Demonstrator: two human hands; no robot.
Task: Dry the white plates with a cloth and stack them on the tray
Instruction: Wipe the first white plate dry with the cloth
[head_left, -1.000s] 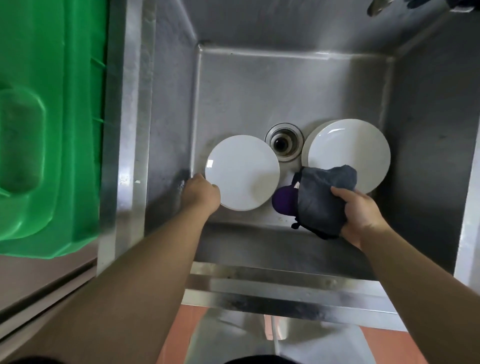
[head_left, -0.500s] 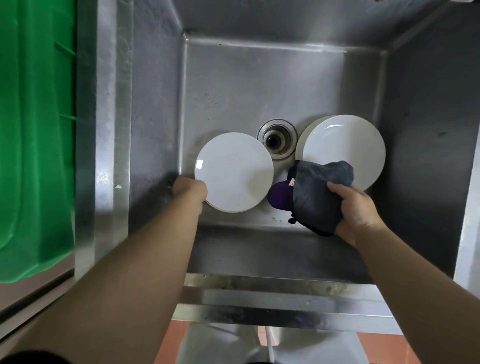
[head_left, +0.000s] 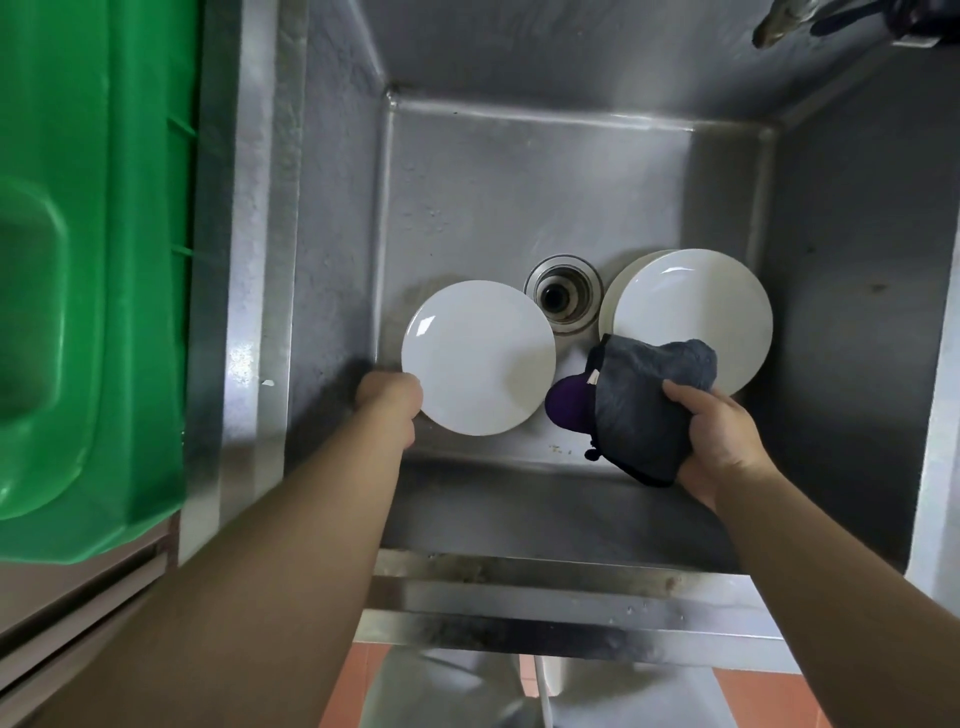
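Over the sink (head_left: 332, 208), left hand (head_left: 389, 397) grips one plate (head_left: 478, 358), right hand (head_left: 719, 434) clutches the cloth (head_left: 644, 400); stacked plates (head_left: 691, 306) remain undried.

Two bare hands logged: left hand (head_left: 389, 402), right hand (head_left: 724, 441). Bare forearm behind each wrist, uncovered right back to the frame edge. Left forearm (head_left: 270, 571) very broad at the end far from the hand, tapering steadily to the wrist. Right forearm (head_left: 841, 587) narrower, same taper. On the left hand only the rounded back showing; fingers hidden. On the right hand the thumb, the knuckle line and the wrist crease just behind the hand visible. Nail detail too small to read.
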